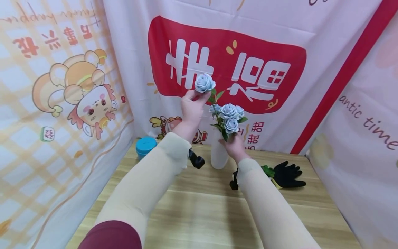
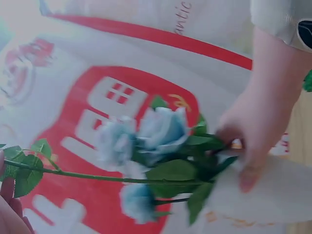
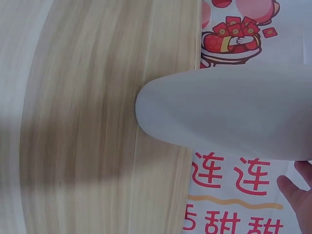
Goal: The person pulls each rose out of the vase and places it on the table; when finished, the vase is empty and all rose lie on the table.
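A single pale blue artificial rose (image 1: 204, 83) is pinched near its bloom by my left hand (image 1: 193, 109). Its long green stem (image 2: 102, 177) runs down to the mouth of a white vase (image 1: 219, 155); where its lower end lies is hidden by leaves. More blue roses (image 1: 229, 111) with green leaves stand in the vase, lower than the held one. My right hand (image 1: 234, 147) grips the vase around its upper part, thumb near the rim. In the right wrist view, the vase (image 3: 224, 112) stands on the table and a few right fingertips (image 3: 297, 192) show beside it.
A blue round container (image 1: 145, 146) sits at the table's back left. Black gloves (image 1: 287, 175) lie at the right, beside something green (image 1: 268, 171). Printed cloth (image 1: 351, 103) hangs around the wooden table (image 1: 199, 214) on the left, back and right.
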Demonstrator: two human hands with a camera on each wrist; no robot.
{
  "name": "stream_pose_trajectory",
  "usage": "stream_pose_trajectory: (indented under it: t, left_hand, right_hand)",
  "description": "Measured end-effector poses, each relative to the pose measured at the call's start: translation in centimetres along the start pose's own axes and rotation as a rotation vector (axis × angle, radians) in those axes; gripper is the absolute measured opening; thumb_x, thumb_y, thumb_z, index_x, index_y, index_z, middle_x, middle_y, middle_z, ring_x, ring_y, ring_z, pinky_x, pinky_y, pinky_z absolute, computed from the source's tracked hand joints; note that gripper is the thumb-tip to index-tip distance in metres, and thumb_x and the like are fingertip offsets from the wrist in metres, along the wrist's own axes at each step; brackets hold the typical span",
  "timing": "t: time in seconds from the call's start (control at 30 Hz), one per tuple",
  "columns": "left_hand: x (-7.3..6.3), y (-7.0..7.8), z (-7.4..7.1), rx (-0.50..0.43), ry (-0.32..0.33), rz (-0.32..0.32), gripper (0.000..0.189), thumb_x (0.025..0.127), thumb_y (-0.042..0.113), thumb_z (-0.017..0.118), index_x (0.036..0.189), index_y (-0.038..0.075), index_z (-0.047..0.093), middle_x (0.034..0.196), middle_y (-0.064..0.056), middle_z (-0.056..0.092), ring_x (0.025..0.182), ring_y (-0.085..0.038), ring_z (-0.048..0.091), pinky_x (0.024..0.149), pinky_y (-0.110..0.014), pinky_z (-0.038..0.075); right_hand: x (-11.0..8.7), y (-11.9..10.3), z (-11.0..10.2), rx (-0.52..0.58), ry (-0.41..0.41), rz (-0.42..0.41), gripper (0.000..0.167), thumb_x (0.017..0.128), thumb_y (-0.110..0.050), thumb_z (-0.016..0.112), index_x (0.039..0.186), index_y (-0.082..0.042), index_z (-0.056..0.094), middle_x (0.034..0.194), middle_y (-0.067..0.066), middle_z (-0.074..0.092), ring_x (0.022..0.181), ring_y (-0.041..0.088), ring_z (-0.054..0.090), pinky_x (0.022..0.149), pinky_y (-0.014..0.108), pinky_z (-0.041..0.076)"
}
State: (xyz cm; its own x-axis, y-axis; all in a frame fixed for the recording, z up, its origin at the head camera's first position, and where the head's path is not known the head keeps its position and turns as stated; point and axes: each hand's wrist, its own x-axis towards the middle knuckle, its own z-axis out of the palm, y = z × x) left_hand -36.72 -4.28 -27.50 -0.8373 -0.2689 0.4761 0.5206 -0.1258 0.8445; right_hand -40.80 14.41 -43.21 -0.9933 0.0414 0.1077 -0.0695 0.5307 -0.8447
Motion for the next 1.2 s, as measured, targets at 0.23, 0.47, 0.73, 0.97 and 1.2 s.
stream_pose_trajectory:
  t: [0.23, 0.47, 0.73, 0.97, 1.2]
  left_hand:
    - [-0.9, 3.4, -4.1, -0.023, -0.015, 0.152, 0.022, 0.088, 0.012, 0.075, 0.105, -0.001, 0.072, 0.105, -0.005, 0.071, 0.105, -0.017, 0.06, 0.084, -0.029, 0.053]
    - [-2.0, 3.3, -11.7, 0.281, 0.046, 0.136, 0.02, 0.087, 0.012, 0.077, 0.099, -0.003, 0.075, 0.099, -0.012, 0.074, 0.086, -0.017, 0.065, 0.076, -0.027, 0.053]
    - [-4.6, -3.2, -19.7, 0.535, -0.099, -0.289, 0.028, 0.09, 0.013, 0.073, 0.108, -0.008, 0.07, 0.112, -0.024, 0.068, 0.104, -0.034, 0.062, 0.095, -0.044, 0.047]
    - [-7.3, -10.2, -24.0, 0.741, -0.178, -0.538, 0.025, 0.09, 0.015, 0.071, 0.104, -0.005, 0.072, 0.116, -0.024, 0.065, 0.108, -0.037, 0.055, 0.091, -0.049, 0.045]
    - [-9.3, -15.6, -25.7, 0.904, -0.245, -0.599, 0.017, 0.087, 0.013, 0.071, 0.09, -0.003, 0.076, 0.097, -0.016, 0.071, 0.093, -0.031, 0.061, 0.076, -0.041, 0.049]
  right_hand:
    - [0.1, 0.0, 0.2, -0.033, 0.0, -0.014, 0.08, 0.09, -0.029, 0.075, 0.155, -0.02, 0.03, 0.155, 0.006, 0.036, 0.14, 0.029, 0.034, 0.109, 0.051, 0.033]
    - [0.2, -0.1, 0.3, -0.01, -0.014, 0.005, 0.079, 0.091, -0.03, 0.074, 0.155, -0.02, 0.029, 0.156, 0.006, 0.035, 0.141, 0.03, 0.033, 0.108, 0.052, 0.034]
    - [0.3, -0.1, 0.2, -0.051, -0.011, 0.005, 0.078, 0.091, -0.03, 0.073, 0.155, -0.022, 0.029, 0.155, 0.006, 0.035, 0.14, 0.03, 0.035, 0.107, 0.053, 0.035]
    - [0.5, 0.3, 0.1, -0.036, -0.012, 0.017, 0.078, 0.091, -0.03, 0.073, 0.155, -0.02, 0.029, 0.156, 0.006, 0.035, 0.14, 0.031, 0.035, 0.107, 0.053, 0.035]
    - [0.5, 0.3, 0.4, -0.03, -0.004, 0.015, 0.078, 0.091, -0.029, 0.073, 0.155, -0.019, 0.03, 0.155, 0.007, 0.036, 0.14, 0.03, 0.035, 0.108, 0.053, 0.034]
